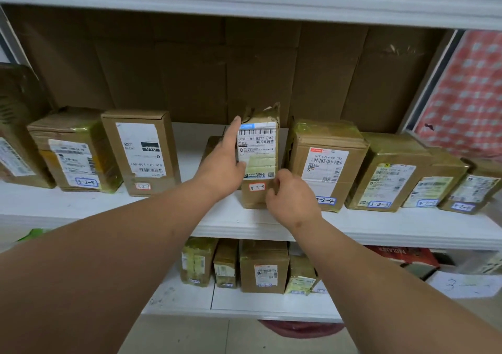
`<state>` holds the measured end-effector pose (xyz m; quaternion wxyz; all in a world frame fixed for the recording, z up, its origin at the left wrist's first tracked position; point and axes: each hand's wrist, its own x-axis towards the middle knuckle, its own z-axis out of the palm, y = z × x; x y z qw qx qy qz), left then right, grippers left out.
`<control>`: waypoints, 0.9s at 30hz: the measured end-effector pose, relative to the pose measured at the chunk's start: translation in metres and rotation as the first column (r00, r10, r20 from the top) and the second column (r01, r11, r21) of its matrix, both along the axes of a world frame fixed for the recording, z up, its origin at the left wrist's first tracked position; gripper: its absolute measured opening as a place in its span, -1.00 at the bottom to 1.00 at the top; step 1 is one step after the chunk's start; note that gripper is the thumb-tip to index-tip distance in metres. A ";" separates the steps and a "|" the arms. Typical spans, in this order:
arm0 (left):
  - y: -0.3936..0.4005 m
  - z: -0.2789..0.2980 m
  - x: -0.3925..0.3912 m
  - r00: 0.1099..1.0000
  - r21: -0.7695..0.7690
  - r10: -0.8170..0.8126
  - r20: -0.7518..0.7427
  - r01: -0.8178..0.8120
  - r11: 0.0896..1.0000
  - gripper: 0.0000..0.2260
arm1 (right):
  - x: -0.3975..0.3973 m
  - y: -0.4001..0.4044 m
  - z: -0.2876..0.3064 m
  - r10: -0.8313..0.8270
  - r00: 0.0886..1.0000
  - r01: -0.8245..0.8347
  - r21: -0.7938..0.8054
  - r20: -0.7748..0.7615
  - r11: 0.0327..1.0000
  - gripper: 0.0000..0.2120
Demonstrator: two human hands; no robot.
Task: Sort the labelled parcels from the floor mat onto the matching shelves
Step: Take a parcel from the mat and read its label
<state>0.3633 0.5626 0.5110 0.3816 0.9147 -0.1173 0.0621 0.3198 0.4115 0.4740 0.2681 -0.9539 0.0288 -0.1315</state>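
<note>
You see a red checked cloth (467,95) at the right, brown cardboard (217,62) backing the unit, and a tiled floor (217,337).

Showing matt brown cardboard on the parcel (259,160), wrapped in glossy clear tape, wrinkled at the top, with a smooth white paper label. Presenting a smooth, white-painted shelf (190,217) with a slight sheen. Lining the back with plain matt cardboard backing (190,68).
</note>
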 end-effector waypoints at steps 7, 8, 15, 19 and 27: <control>-0.011 0.017 0.004 0.997 0.197 -0.072 -0.012 0.073 0.978 -0.07 | 0.003 0.001 -0.007 0.034 0.995 -0.035 -0.015 -0.092 0.999 -0.69; -0.011 0.016 0.004 0.997 0.202 -0.072 -0.011 0.073 0.977 -0.05 | 0.003 0.001 -0.007 0.040 0.995 -0.041 -0.013 -0.096 0.999 -0.67; 0.013 -0.021 0.014 0.995 0.110 -0.099 0.007 0.098 0.989 -0.02 | 0.003 0.007 -0.015 0.028 0.992 -0.035 -0.055 -0.126 0.998 -0.70; 0.022 -0.032 0.019 0.990 0.166 -0.140 -0.022 0.141 0.976 -0.07 | 0.001 0.017 -0.020 0.029 0.990 -0.044 -0.104 -0.139 0.994 -0.76; 0.039 -0.048 0.022 0.991 0.282 -0.128 -0.036 0.133 0.950 -0.22 | 0.004 0.025 -0.025 0.013 0.988 -0.042 -0.189 -0.153 0.981 -0.80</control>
